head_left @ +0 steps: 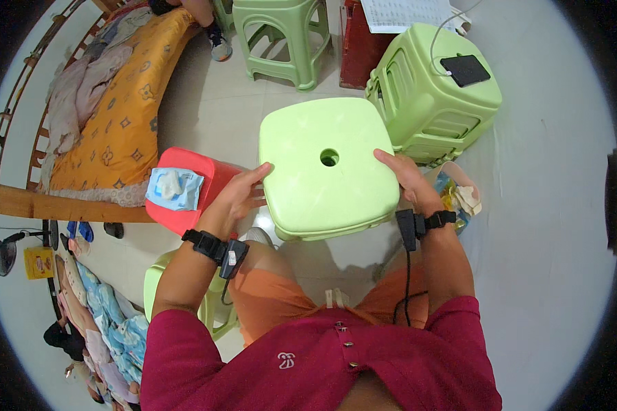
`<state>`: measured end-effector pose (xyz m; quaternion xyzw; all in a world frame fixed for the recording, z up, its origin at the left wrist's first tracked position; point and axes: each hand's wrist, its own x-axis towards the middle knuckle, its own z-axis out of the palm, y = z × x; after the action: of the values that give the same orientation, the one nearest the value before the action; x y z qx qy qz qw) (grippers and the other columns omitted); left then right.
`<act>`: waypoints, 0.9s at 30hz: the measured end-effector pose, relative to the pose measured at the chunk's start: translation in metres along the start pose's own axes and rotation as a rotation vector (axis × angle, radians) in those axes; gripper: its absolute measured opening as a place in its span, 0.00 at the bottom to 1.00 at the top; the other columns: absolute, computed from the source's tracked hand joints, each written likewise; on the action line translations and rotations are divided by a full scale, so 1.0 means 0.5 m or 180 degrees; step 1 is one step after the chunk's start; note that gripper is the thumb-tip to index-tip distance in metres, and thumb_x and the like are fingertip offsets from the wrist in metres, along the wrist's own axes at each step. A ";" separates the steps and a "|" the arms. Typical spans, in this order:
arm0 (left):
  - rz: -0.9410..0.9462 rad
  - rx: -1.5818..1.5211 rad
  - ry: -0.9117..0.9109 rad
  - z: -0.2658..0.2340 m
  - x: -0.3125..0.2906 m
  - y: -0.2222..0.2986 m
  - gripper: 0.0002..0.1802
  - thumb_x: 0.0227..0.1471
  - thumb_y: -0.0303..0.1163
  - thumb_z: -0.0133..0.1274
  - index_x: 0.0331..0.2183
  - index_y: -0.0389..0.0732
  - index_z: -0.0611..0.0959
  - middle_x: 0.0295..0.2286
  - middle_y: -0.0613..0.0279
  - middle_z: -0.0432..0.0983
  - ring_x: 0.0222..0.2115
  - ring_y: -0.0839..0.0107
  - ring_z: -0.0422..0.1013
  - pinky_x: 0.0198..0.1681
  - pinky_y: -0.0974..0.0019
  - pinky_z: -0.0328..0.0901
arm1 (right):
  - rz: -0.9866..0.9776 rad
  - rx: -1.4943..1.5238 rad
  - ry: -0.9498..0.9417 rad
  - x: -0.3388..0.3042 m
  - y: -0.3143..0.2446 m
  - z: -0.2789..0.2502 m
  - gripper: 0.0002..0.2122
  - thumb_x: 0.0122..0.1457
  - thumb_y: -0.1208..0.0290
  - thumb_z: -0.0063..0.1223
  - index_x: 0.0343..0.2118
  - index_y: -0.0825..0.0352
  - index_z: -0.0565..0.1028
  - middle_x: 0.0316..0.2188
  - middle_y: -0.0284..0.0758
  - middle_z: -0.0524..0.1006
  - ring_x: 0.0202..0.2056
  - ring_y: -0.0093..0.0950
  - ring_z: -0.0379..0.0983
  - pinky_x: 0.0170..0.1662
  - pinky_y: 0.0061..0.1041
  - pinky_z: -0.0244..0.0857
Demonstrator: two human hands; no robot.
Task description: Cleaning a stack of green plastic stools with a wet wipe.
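Observation:
A light green plastic stool point(322, 192) with a round hole in its seat is held up in front of me, seat facing upward. My left hand point(243, 192) grips its left edge, thumb on top. On the opposite edge, my right hand point(408, 178) has its thumb over the rim; the other fingers are mostly hidden beneath. Close to my left hand stands a red plastic stool point(219, 175) with a blue pack of wipes point(175, 188) on top. The legs of the held stool do not show from above.
At the upper right, stacked green stools point(432, 103) carry a black phone point(465, 70) on a white cable. Another green stool point(281, 41) stands ahead. An orange-covered bed point(116, 103) is at left. A waste bin point(459, 195) stands by the right wall. Another person's leg point(209, 20) shows beyond.

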<state>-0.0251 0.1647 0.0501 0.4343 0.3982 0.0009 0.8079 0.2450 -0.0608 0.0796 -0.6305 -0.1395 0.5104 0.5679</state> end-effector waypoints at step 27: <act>0.0393 -0.0877 -0.0635 0.105 -0.208 0.122 0.39 0.52 0.55 0.47 0.56 0.37 0.61 0.53 0.48 0.62 0.51 0.57 0.63 0.54 0.55 0.60 | -0.0667 0.0492 -0.0711 -0.167 -0.135 0.051 0.30 0.55 0.50 0.49 0.50 0.75 0.65 0.44 0.42 0.73 0.43 0.28 0.72 0.46 0.26 0.67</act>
<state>-0.0415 0.1299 0.1757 0.3411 0.2847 0.0619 0.8937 0.2151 -0.0879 0.1821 -0.5063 -0.2270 0.5245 0.6458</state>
